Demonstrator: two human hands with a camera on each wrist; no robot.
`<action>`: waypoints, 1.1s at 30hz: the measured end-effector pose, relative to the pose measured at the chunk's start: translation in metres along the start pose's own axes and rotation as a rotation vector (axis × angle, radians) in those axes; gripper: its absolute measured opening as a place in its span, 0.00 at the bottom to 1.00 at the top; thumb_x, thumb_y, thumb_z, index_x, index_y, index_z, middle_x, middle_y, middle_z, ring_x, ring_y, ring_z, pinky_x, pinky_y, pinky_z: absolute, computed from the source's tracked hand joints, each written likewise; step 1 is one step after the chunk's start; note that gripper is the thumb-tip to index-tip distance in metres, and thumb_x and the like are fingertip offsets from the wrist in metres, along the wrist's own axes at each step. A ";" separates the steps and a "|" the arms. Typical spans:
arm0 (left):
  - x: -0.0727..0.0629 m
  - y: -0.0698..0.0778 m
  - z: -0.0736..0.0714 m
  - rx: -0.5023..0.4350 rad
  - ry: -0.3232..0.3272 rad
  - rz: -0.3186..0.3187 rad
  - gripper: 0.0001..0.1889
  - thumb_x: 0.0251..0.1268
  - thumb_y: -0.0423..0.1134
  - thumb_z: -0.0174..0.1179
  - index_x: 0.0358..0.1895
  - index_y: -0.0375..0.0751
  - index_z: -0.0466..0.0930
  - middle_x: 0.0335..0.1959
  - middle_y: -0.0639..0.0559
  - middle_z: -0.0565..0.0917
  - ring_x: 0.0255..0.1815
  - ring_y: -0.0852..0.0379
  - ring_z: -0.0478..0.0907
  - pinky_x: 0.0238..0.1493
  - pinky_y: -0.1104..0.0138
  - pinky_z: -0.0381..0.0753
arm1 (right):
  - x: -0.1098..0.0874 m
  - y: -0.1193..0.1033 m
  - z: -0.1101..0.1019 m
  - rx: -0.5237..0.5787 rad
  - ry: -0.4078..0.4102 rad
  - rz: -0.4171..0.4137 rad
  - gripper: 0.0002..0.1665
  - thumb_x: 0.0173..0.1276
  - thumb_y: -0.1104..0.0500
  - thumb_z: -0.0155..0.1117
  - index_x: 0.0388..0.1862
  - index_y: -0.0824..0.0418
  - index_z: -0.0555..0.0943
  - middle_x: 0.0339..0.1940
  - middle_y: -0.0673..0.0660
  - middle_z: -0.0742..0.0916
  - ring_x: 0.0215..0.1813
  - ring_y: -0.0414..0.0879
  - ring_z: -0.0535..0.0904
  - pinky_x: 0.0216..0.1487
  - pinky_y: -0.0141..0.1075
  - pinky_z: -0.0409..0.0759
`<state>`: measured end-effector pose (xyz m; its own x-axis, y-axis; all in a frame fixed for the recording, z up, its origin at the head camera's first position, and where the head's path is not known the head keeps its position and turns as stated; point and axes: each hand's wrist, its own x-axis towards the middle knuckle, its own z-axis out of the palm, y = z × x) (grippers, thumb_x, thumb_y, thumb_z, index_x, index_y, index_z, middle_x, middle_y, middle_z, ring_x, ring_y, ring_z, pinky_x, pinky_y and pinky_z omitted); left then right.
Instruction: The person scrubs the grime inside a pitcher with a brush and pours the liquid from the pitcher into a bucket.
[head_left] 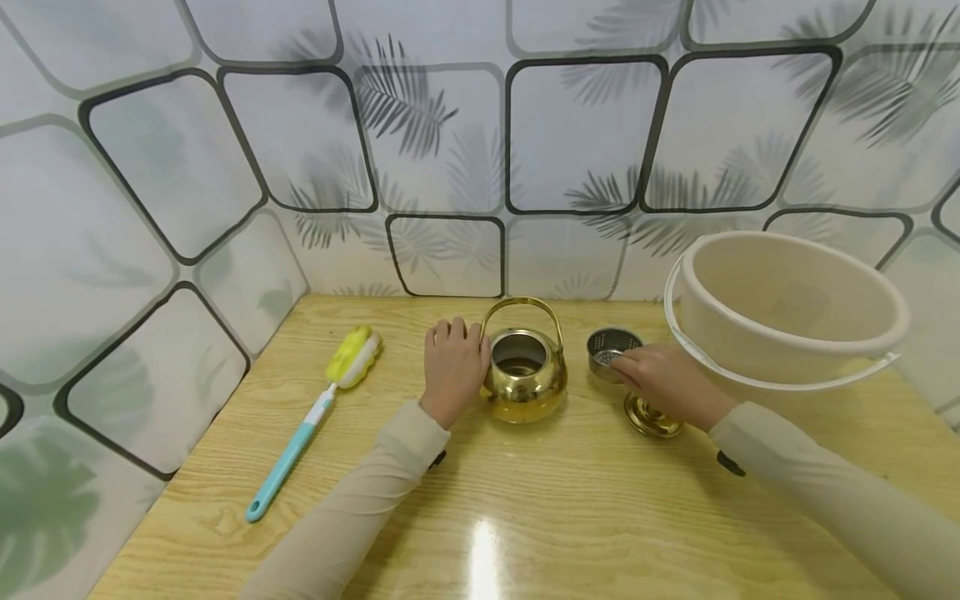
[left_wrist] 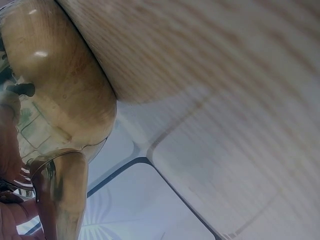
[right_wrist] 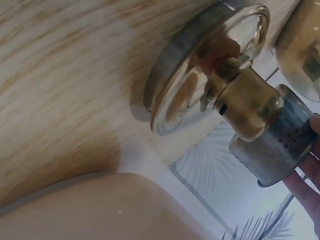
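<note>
left hand [head_left: 456,373] grips the kettle [head_left: 528,393], right hand [head_left: 671,379] pinches the strainer [head_left: 604,343]; i'd carry it level, kettle steadied.

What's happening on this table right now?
A person has their left hand on the side of a gold kettle, which is open at the top. Their right hand holds a small metal strainer. The lid lies on the table near that hand, knob up. A brush lies to the left, and a bucket stands at the right.
</note>
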<state>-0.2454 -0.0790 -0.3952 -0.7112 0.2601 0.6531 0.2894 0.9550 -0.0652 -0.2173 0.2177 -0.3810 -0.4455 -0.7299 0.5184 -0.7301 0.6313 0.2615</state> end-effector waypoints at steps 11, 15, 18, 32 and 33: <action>0.000 -0.001 0.001 -0.014 0.004 -0.004 0.12 0.67 0.45 0.54 0.39 0.40 0.79 0.37 0.43 0.79 0.44 0.44 0.75 0.51 0.53 0.74 | 0.003 -0.006 0.005 0.035 -0.078 0.037 0.09 0.50 0.68 0.71 0.28 0.62 0.79 0.21 0.53 0.82 0.21 0.44 0.77 0.22 0.34 0.75; 0.000 -0.001 0.001 -0.012 -0.002 -0.005 0.12 0.67 0.45 0.54 0.39 0.40 0.79 0.37 0.43 0.79 0.44 0.44 0.75 0.51 0.53 0.74 | 0.003 -0.006 0.007 0.039 -0.092 0.044 0.07 0.51 0.68 0.70 0.28 0.62 0.80 0.22 0.54 0.83 0.23 0.45 0.79 0.24 0.36 0.77; 0.000 -0.001 0.001 -0.005 -0.010 -0.003 0.12 0.68 0.46 0.52 0.40 0.40 0.79 0.37 0.44 0.79 0.44 0.45 0.74 0.51 0.54 0.74 | 0.003 -0.007 0.007 0.055 -0.100 0.049 0.07 0.52 0.68 0.69 0.29 0.62 0.81 0.24 0.54 0.84 0.24 0.46 0.80 0.26 0.36 0.79; 0.000 0.000 -0.003 0.016 -0.030 -0.004 0.14 0.69 0.47 0.51 0.41 0.41 0.80 0.37 0.44 0.79 0.44 0.45 0.75 0.50 0.55 0.74 | 0.003 -0.009 0.011 0.083 -0.111 0.050 0.07 0.52 0.69 0.68 0.30 0.63 0.81 0.23 0.54 0.84 0.24 0.46 0.80 0.25 0.36 0.78; 0.000 0.000 -0.003 0.017 -0.034 -0.004 0.14 0.70 0.47 0.50 0.41 0.41 0.80 0.37 0.44 0.79 0.44 0.45 0.74 0.51 0.55 0.74 | 0.003 -0.009 0.012 0.082 -0.116 0.051 0.06 0.52 0.68 0.68 0.30 0.62 0.80 0.23 0.54 0.83 0.24 0.46 0.80 0.25 0.36 0.78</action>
<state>-0.2438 -0.0793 -0.3932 -0.7338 0.2609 0.6273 0.2758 0.9582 -0.0759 -0.2180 0.2067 -0.3915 -0.5365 -0.7257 0.4307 -0.7427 0.6484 0.1675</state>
